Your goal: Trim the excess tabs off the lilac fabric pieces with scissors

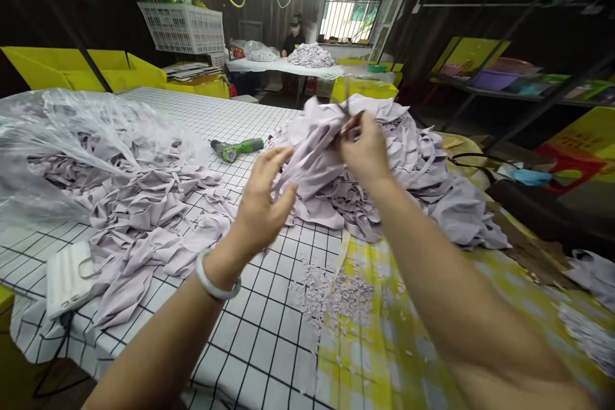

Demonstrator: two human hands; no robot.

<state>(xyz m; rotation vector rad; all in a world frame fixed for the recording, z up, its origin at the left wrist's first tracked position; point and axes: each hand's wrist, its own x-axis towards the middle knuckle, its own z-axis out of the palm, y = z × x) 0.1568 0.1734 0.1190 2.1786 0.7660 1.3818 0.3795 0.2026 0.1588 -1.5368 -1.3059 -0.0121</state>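
Observation:
My right hand (366, 148) is closed around a dark pair of scissors (346, 106), blurred, with the blades pointing up. It is at the front of a big heap of pale lilac fabric pieces (413, 147). To the left of it, my left hand (265, 202) has its thumb and fingers apart and wears a pale bangle on the wrist. Its fingertips are at the edge of the raised fabric (312, 154); whether they touch it I cannot tell. Small fabric snippets (343, 298) lie scattered on the table below my hands.
On the grid-patterned tablecloth (269, 327) are a green handheld tool (237, 148), a white power bank (71, 278) with a cable, and more lilac pieces (144, 218) spilling from a clear plastic bag (96, 122). A yellow checked cloth (365, 365) covers the right side. Another person (294, 38) sits at a far table.

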